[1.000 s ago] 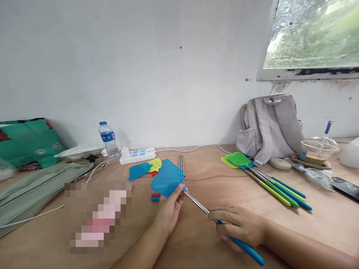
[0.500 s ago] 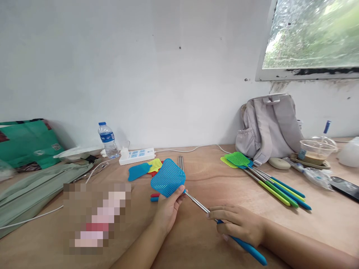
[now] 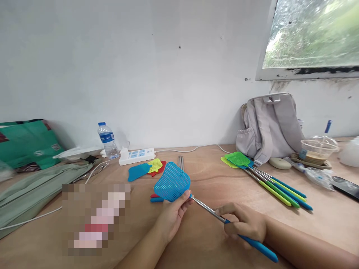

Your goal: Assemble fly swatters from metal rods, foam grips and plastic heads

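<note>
A blue fly swatter (image 3: 171, 180) with a perforated head and a metal rod is held slantwise above the table by both hands. My left hand (image 3: 174, 215) pinches the base of its head, thumb on top. My right hand (image 3: 244, 224) is wrapped round the blue grip where it meets the rod, its index finger resting along the metal. Just behind the held head lie loose swatter heads: a blue one (image 3: 138, 172), a yellow one (image 3: 156, 165) and a red one (image 3: 159, 170). Metal rods (image 3: 181, 163) and red and blue grips (image 3: 156, 200) are partly hidden behind it.
Several swatters with green and blue heads (image 3: 238, 159) lie at right by a grey backpack (image 3: 276, 127). A power strip (image 3: 137, 155) and water bottle (image 3: 107, 140) stand along the wall. A drink cup (image 3: 316, 151) and phone (image 3: 346, 188) are far right; a grey-green bag (image 3: 30, 190) lies left.
The held swatter and both hands have shifted slightly right and toward me. My right hand's fingers have curled more around the grip, uncovering more of the rod.
</note>
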`<state>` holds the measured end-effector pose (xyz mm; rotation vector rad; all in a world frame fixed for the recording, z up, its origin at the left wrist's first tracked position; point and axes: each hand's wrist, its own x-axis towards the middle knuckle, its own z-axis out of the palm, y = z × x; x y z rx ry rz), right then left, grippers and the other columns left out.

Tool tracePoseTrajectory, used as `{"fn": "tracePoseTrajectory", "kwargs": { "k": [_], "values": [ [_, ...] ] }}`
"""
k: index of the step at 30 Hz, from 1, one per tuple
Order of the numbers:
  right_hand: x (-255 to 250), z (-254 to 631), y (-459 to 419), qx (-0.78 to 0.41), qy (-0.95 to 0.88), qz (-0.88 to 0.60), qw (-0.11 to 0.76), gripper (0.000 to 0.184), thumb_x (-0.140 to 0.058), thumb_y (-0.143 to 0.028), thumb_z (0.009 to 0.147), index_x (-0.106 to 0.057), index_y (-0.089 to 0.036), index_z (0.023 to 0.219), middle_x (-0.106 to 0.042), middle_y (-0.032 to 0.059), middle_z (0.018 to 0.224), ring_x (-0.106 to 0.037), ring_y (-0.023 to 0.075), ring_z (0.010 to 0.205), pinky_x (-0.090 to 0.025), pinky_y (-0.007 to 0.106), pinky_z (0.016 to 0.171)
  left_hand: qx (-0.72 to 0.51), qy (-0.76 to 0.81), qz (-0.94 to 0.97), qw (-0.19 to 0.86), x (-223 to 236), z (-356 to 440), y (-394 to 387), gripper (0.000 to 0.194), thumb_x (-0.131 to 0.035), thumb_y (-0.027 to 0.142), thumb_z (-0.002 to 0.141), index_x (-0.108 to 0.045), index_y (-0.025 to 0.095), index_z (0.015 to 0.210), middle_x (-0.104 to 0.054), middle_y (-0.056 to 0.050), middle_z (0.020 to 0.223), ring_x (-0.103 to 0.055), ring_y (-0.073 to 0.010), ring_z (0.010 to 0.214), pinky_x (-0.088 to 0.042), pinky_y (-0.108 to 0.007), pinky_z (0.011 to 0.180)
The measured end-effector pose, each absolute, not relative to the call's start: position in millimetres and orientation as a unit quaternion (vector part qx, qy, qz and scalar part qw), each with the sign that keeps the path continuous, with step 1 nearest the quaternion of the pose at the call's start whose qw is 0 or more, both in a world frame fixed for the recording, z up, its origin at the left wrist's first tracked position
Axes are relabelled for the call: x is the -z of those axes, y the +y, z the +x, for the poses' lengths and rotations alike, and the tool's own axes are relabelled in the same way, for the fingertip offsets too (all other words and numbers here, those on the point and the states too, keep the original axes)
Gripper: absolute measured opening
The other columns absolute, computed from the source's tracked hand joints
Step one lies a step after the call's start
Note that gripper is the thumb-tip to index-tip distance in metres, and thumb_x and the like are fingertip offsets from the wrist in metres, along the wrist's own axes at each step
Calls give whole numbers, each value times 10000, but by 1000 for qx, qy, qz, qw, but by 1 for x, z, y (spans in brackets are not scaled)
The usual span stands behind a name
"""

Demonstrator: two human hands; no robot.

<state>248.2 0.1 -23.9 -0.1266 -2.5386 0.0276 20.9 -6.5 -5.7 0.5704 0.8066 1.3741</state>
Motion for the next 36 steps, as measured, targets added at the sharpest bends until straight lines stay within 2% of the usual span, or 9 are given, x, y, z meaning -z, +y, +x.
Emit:
{"fn": "tracePoseTrajectory", "kwargs": {
  "k": [5,10,15,19,23,27,31,34,36],
  "values": [
    [28,246,-3,-95,-925,-53,365,291,-300,-264,881,-569,-157,855,-504,131,1006,-543,201,960,-496,305,731,-619,351,241,660,5,30,-13,244,-803,174,486,-635,113,652,-665,-25,669,-623,-119,628,-540,-208,597],
    [25,242,-4,-224,-910,-64,343,321,-296,-315,890,-571,-160,829,-453,98,903,-525,215,973,-464,363,795,-614,358,234,664,8,31,-8,195,-782,144,528,-633,111,648,-669,-33,665,-630,-121,625,-543,-203,597],
    [20,232,3,-345,-828,-138,420,175,-419,-292,845,-566,-196,859,-474,75,876,-479,213,974,-382,404,879,-639,373,221,635,4,23,1,107,-715,76,606,-626,101,660,-674,-38,669,-637,-124,604,-546,-210,597],
    [23,224,8,-558,-608,-164,541,96,-506,-222,765,-544,-238,852,-548,31,905,-539,164,791,-426,330,744,-635,305,231,671,-10,10,0,151,-642,224,715,-626,97,796,-690,-98,794,-657,-218,767,-546,-336,724],
    [23,231,17,-684,-455,-165,546,105,-555,-278,691,-588,-190,736,-588,47,883,-567,164,742,-431,299,714,-612,268,233,707,-18,-5,-1,275,-524,345,798,-599,124,943,-666,-118,958,-628,-268,884,-510,-469,785],
    [19,244,29,-727,-368,-185,549,332,-462,-451,714,-620,-159,719,-601,68,828,-580,187,746,-444,310,730,-557,327,296,704,-14,-17,1,191,-610,182,731,-599,129,915,-674,-85,901,-636,-242,828,-531,-467,733],
    [23,252,39,-725,-377,-225,530,246,-439,-348,716,-604,-166,722,-596,43,644,-578,166,591,-446,280,569,-494,380,378,685,-17,-25,-2,335,-704,112,616,-604,175,929,-675,-43,875,-630,-240,828,-553,-418,652],
    [29,254,44,-718,-421,-241,500,231,-418,-346,694,-571,-174,682,-546,16,507,-492,139,392,-334,234,379,-401,391,455,692,-22,-29,-5,441,-766,120,519,-624,184,932,-683,-54,891,-632,-267,825,-540,-436,667],
    [32,255,45,-713,-441,-252,484,248,-398,-355,695,-521,-172,582,-500,4,445,-412,111,312,-255,218,335,-373,414,482,677,-22,-29,-6,444,-794,141,470,-649,184,888,-696,-50,848,-639,-259,806,-522,-428,724]
  ]
}}
